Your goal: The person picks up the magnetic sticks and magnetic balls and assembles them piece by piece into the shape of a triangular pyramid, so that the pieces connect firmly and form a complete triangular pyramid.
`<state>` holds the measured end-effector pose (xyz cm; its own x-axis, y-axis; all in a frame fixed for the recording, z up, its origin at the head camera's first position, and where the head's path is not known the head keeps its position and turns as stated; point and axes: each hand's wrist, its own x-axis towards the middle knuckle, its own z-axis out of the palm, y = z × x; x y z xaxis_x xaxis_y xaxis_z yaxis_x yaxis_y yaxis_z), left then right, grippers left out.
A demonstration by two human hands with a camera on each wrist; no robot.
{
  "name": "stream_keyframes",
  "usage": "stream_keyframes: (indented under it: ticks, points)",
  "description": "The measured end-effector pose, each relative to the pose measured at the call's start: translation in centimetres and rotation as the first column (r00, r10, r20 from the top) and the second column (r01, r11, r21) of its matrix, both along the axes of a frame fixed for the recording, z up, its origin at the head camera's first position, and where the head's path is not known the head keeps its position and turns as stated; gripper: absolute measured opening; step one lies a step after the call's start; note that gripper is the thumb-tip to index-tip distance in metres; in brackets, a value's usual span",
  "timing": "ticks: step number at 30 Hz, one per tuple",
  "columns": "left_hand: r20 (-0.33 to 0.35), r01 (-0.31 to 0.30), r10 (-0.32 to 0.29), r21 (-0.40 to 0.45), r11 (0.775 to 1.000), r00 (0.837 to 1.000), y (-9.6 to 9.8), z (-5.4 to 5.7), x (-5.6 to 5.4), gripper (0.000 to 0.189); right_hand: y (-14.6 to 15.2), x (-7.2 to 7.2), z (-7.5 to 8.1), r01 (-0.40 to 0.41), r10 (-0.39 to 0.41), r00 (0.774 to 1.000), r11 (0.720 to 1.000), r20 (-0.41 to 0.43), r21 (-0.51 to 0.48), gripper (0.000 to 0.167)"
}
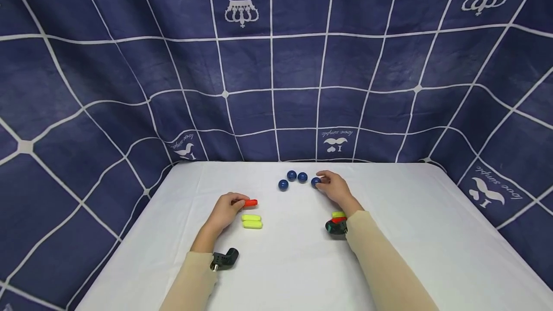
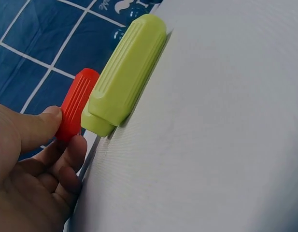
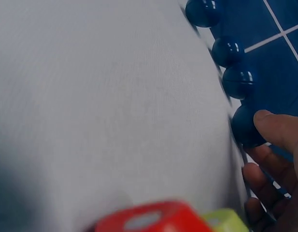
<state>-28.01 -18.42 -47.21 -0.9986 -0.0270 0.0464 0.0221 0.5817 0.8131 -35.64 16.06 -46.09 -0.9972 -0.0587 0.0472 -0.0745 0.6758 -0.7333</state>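
my left hand is pinching a red piece by one end, thumb against one side and fingers against the other, and it's sitting over the left part of the desk, just beyond two yellow-green pieces that are lying side by side. across on the right, my right hand is pinching a dark blue ball near the desk's far edge, thumb pressing on it. three other blue balls are resting to its left, one of them sitting slightly nearer me. closer in, by my right sleeve, a third yellow-green piece and a second red piece are lying together, a black wrist device partly covering them.
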Motion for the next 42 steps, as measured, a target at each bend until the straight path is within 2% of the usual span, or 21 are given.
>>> stream_keyframes:
  ticks: [5, 10, 15, 27, 33, 38, 42]
  points:
    - [0.006, -0.012, 0.012, 0.028, 1.000, 1.000, 0.0, 0.1, -0.1, 0.017, 0.5, 0.8, -0.2, -0.047, 0.048, 0.999, 0.998, -0.003, 0.032, 0.033]
    - [0.044, -0.036, 0.030, 0.130, 0.991, 0.999, 0.4, 0.5, -0.2, 0.017, 0.6, 1.8, -0.3, -0.072, 0.072, 0.997, 0.996, 0.000, 0.050, 0.030]
    - [0.038, -0.011, 0.004, 0.203, 0.979, 0.999, 0.9, 0.7, -0.3, 0.016, 0.7, 2.8, -0.2, -0.085, 0.085, 0.996, 0.995, -0.002, 0.059, 0.028]
    - [0.014, 0.043, -0.047, 0.209, 0.977, 0.999, 2.8, 1.0, -0.7, 0.019, 0.8, 4.3, -0.4, -0.069, 0.069, 0.997, 0.997, -0.017, 0.027, 0.029]
    - [0.003, 0.075, -0.077, 0.191, 0.979, 0.997, 3.8, 1.1, -1.0, 0.022, 0.7, 4.9, -0.6, -0.052, 0.055, 0.998, 0.997, -0.044, 0.059, 0.030]
    - [0.005, 0.121, -0.123, 0.140, 0.983, 0.992, 4.8, 1.1, -1.2, 0.019, 0.6, 5.5, -0.6, -0.067, 0.074, 0.994, 0.994, -0.075, 0.092, 0.030]
    - [-0.009, 0.143, -0.144, 0.143, 0.979, 0.990, 5.6, 1.1, -1.4, 0.018, 0.4, 5.7, -0.5, -0.088, 0.099, 0.991, 0.989, -0.091, 0.118, 0.030]
